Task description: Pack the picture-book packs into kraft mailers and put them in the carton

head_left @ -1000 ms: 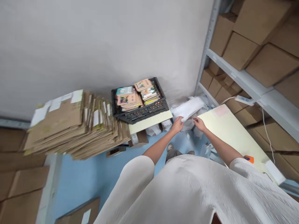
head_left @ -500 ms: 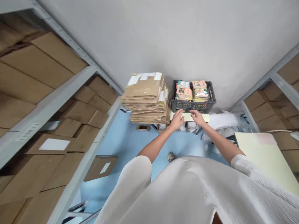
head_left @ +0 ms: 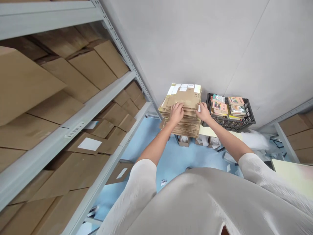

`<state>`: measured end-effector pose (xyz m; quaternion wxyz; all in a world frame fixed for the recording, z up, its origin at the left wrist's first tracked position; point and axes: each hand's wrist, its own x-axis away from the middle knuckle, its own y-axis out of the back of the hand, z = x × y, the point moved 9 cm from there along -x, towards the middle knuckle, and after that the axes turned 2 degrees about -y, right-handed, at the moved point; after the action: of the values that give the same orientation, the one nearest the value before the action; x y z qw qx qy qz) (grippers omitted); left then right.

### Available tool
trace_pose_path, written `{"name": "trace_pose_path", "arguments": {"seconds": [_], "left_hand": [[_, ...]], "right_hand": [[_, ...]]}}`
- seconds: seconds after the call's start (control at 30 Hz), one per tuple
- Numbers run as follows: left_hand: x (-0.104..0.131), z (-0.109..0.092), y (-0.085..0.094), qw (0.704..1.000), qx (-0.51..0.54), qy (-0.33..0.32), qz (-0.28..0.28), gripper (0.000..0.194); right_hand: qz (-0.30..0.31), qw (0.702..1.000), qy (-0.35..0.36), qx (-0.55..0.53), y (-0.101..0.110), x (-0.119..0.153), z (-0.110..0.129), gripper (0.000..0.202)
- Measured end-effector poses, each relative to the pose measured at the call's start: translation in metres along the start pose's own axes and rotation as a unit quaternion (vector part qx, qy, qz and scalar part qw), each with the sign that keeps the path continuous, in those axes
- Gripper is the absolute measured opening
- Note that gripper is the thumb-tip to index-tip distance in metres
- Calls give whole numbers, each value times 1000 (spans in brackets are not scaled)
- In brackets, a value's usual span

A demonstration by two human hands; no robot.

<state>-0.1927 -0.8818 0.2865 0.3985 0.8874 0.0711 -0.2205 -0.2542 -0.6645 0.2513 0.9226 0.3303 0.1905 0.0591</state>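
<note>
A tall stack of flattened brown cardboard (head_left: 187, 98), with white labels along its far edge, stands against the wall. My left hand (head_left: 176, 113) lies on the stack's near edge, fingers spread over the upper sheets. At the stack's right side, my right hand (head_left: 203, 112) touches the edges of the upper sheets with its fingers curved and apart. Just right of the stack is a black plastic crate (head_left: 227, 122) holding books (head_left: 236, 106) in two piles.
Grey metal shelving (head_left: 114, 89) full of cardboard boxes rises on the left. Shelves with boxes (head_left: 297, 125) are also at the far right. A pale tabletop (head_left: 293, 176) is at the lower right. Small open boxes (head_left: 184, 143) and white packing material (head_left: 254, 140) lie low down.
The view has turned left. Both hands have moved from in front of the crate to the cardboard stack, which they now touch.
</note>
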Motion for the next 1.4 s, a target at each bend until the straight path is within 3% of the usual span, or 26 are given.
{"name": "trace_pose_path", "arguments": {"seconds": [0.2,0.37,0.5,0.67,0.77,0.87,0.97,1.07,1.23,1.4], "left_hand": [[-23,30,-3,1000,13,-6,20,53],[-29,31,-7,999,-10,-37,35,52],[-36,24,-4,997,-5,-59,39,51],[-48,-5,-3,991,-53,-114,44,58],[-57,-37,-7,979,-120,-162,40,60],[-64,-79,-23,963,-152,-217,45,58],[-64,-124,-52,950,-154,-265,55,57],[-53,-172,-96,937,-144,-309,75,57],[-22,-257,-189,912,-114,-369,135,56],[19,-355,-291,882,-68,-424,194,56]], "right_hand": [[-6,999,20,38,-12,-15,11,56],[22,995,73,58,-8,-19,27,34],[20,991,114,63,7,-18,45,37],[-34,984,120,130,38,-2,57,46],[-73,970,94,212,61,12,57,51],[-111,950,60,285,89,25,51,57],[-126,936,47,325,117,41,39,63],[-113,927,43,355,148,65,16,64],[-82,914,-14,396,219,131,-44,58],[-65,895,-108,429,302,224,-118,55]]}}
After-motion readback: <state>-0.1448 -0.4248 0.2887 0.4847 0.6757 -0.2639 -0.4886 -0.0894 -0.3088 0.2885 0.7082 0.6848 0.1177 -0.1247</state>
